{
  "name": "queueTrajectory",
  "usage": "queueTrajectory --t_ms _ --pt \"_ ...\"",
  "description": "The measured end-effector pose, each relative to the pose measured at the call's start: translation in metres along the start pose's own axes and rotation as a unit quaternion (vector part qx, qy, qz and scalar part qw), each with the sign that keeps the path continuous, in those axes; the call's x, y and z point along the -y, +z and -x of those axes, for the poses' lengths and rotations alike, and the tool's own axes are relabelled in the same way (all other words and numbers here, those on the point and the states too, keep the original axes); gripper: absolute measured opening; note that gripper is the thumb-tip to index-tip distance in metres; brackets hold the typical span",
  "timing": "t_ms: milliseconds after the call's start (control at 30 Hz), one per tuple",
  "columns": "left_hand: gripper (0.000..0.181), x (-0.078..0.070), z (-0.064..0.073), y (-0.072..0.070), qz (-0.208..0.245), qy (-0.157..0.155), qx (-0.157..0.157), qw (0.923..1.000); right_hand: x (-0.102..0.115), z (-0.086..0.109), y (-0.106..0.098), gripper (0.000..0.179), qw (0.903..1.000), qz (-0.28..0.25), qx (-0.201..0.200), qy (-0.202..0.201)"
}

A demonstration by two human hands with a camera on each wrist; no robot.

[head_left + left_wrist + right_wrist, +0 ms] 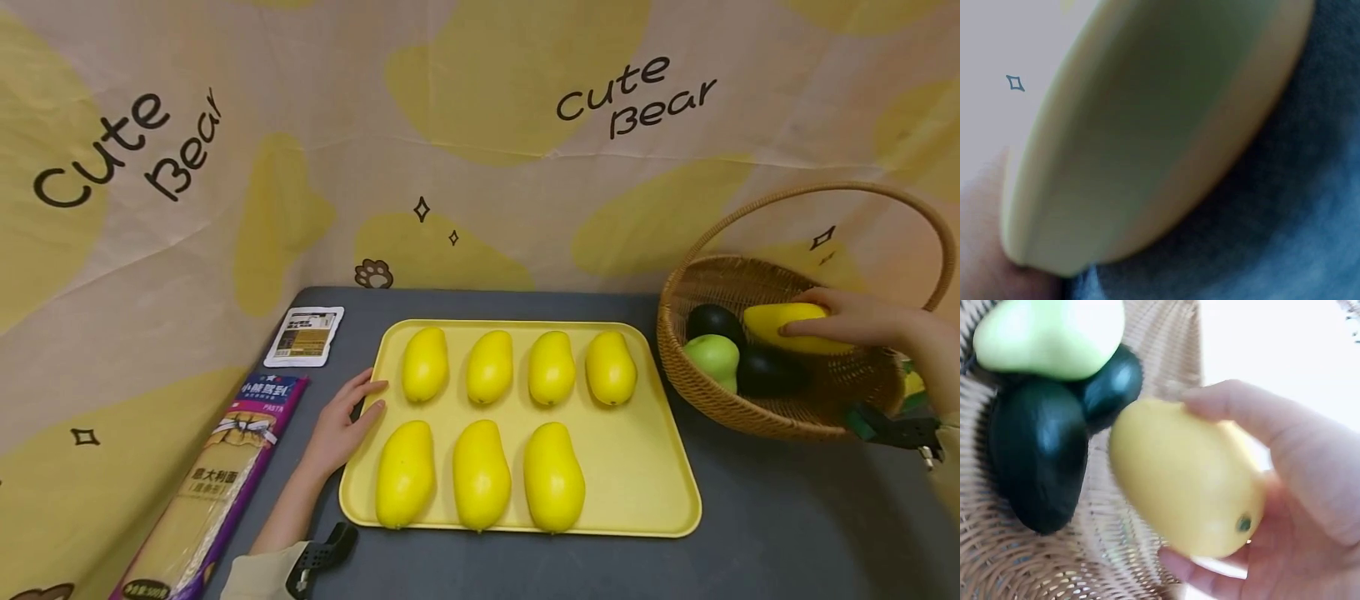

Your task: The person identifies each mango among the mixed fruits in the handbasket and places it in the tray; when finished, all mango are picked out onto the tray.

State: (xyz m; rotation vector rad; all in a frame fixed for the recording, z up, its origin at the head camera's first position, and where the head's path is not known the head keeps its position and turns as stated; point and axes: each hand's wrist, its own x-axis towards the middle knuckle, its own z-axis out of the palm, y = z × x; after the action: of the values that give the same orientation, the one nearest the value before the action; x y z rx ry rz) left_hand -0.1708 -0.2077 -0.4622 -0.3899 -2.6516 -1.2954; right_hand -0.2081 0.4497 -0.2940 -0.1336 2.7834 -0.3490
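My right hand (862,317) grips a yellow mango (795,325) at the opening of a wicker basket (772,427); in the right wrist view, thumb and fingers wrap its sides. Inside the basket are a green pear-shaped fruit (1054,337) and two dark avocado-like fruits (1041,450). My left hand (341,425) rests at the left edge of a yellow tray (637,483), fingertips and thumb tip on its rim. Several yellow mangoes (480,475) lie in two rows on the tray. The left wrist view shows a large, blurred pale surface (1147,137) that hides most of that hand.
A pasta packet (217,492) lies along the table's left side, with a small white sachet (303,337) beyond it. The basket's tall handle (840,190) arches above the fruit. A patterned cloth (480,150) hangs behind the grey table (585,571).
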Motion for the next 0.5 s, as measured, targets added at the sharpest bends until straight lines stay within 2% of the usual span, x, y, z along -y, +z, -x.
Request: queueTrajectory --t_ms 133,267,400,500 --pt "0.033 0.0 0.0 0.001 0.003 0.001 -0.004 1.0 0.016 0.014 -0.001 0.085 0.9985 -0.045 -0.029 0.015" --pt "0.033 -0.001 0.0 0.0 0.0 0.001 -0.004 1.0 0.035 0.029 0.006 0.082 0.9917 -0.108 -0.067 0.021" --pt "0.033 -0.001 0.001 0.0 -0.003 -0.002 -0.003 1.0 0.051 0.042 0.021 0.076 0.9765 -0.198 -0.083 0.02" --pt "0.033 0.0 0.001 -0.001 -0.004 -0.005 0.0 1.0 0.058 0.049 0.035 0.067 0.9572 -0.275 -0.089 0.013"
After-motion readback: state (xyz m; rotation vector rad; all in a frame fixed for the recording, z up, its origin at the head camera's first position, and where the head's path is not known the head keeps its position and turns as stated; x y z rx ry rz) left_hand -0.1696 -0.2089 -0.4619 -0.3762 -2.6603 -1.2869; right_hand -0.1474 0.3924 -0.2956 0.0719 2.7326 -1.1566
